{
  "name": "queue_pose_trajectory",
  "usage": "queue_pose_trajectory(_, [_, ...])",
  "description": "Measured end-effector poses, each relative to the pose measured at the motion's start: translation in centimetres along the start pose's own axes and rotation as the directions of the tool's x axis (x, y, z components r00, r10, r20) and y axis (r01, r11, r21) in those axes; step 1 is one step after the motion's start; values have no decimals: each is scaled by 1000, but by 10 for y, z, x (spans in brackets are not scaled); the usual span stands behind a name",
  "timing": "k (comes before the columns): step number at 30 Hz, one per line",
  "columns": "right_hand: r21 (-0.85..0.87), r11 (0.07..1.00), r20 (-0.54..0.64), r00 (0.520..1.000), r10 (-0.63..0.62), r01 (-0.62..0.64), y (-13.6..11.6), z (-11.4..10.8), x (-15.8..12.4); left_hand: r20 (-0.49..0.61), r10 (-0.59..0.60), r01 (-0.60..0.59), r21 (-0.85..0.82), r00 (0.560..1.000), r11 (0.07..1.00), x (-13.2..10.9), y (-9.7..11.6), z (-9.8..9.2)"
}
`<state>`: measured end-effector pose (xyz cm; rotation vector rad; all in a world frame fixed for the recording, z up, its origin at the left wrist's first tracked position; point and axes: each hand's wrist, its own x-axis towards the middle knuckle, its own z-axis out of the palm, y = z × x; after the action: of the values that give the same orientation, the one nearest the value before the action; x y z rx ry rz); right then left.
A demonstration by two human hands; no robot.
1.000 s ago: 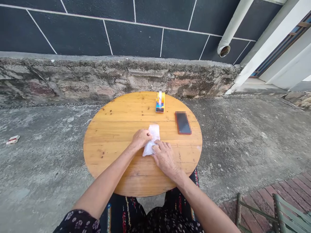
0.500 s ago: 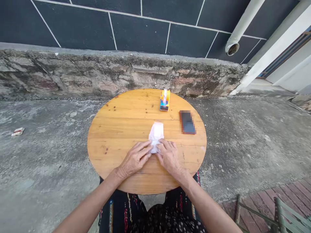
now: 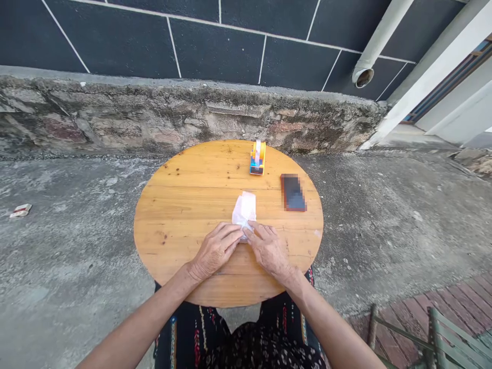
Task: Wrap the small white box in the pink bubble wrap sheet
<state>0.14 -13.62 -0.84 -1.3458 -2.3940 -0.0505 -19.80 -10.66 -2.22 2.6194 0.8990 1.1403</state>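
A small piece of thin white paper [image 3: 245,206], folded and partly translucent, lies near the middle of the round wooden table [image 3: 184,215]. It may be plastic instead; I cannot tell. My left hand [image 3: 218,250] comes from the left, its fingers together and their tips gripping the near end of the paper. From the other side my right hand [image 3: 269,251] works on the same end, fingers bent and thumb tucked underneath. The fingertips of both hands almost meet and hide the paper's near edge. Its far end lies uncovered on the wood.
Toward the table's far edge stands a yellow and blue tape dispenser [image 3: 257,158]. A dark phone-like slab [image 3: 293,192], pixelated, with a reddish edge lies to the right. A low stone ledge [image 3: 154,120] runs behind the table. A green slatted chair [image 3: 446,333] is at lower right.
My fingers have shifted slightly over the near end of the paper, the right fingertips moving closer to the left. The whole view has drifted slightly.
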Motion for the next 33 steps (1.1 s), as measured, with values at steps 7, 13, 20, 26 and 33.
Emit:
queue_pose_trajectory(7, [101, 993, -43, 997, 56, -52, 0, -3, 5, 16, 23, -23, 15, 1000, 1000, -1, 6, -1])
queue_pose_trajectory(13, [291, 945, -83, 980, 179, -148, -3, -2, 8, -23, -35, 35, 20, 999, 999, 4, 7, 2])
queue_pose_trajectory(20, [498, 846, -99, 956, 275, -192, 2, 2, 12, 19, -50, 50, -12, 999, 999, 12, 4, 0])
queue_pose_trajectory(26, [440, 876, -117, 954, 276, -199, 0, 6, 12, 25, -54, 54, 15, 998, 998, 11, 6, 3])
queue_pose_trajectory(33, [245, 961, -119, 979, 164, -131, -7, 1, -1, 144, 71, -94, 155, 987, 984, 6, 6, -4])
